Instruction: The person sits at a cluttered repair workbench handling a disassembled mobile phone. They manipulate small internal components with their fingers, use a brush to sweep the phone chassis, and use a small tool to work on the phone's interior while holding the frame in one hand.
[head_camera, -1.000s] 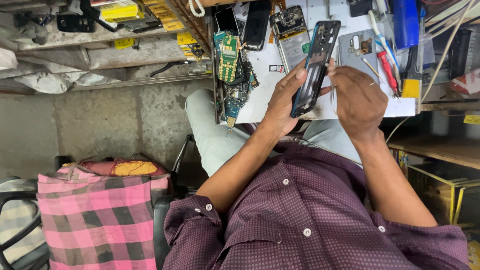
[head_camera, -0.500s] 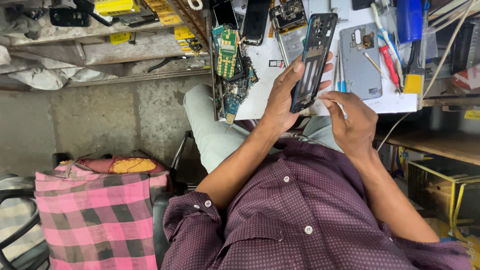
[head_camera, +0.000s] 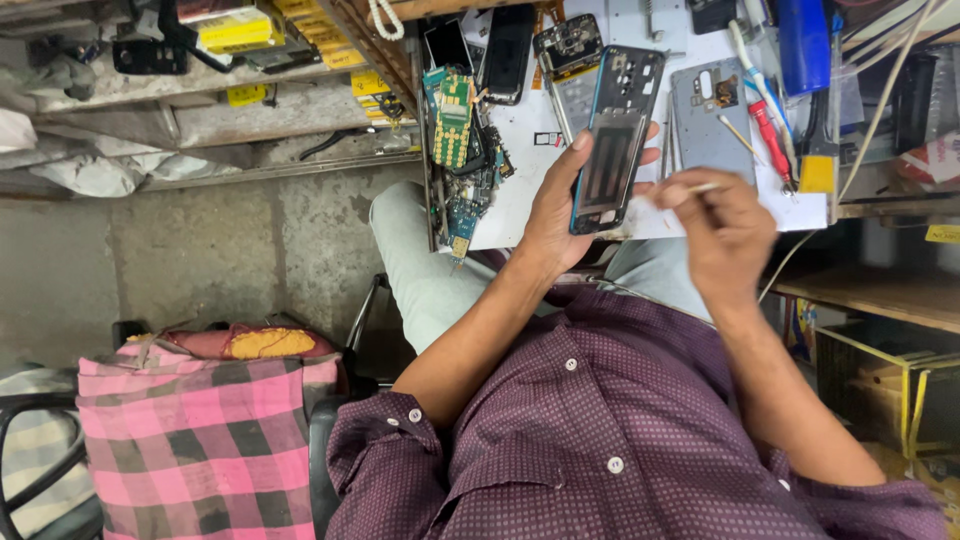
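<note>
Shelf's yellow boxes (head_camera: 238, 30) beyond hands (head_camera: 560, 215)

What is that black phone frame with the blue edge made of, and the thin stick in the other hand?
The black phone frame with the blue edge, held in the left hand, looks like hard plastic, maybe with metal inside: matte black face, cut-out holes, glossy blue rim. The thin pale stick in the right hand looks like plastic or wood; it is too blurred to tell.

Even, fairly bright light on the white worktop (head_camera: 520, 190); dimmer at the wall and floor. The right hand (head_camera: 725, 225) is slightly motion-blurred.
</note>
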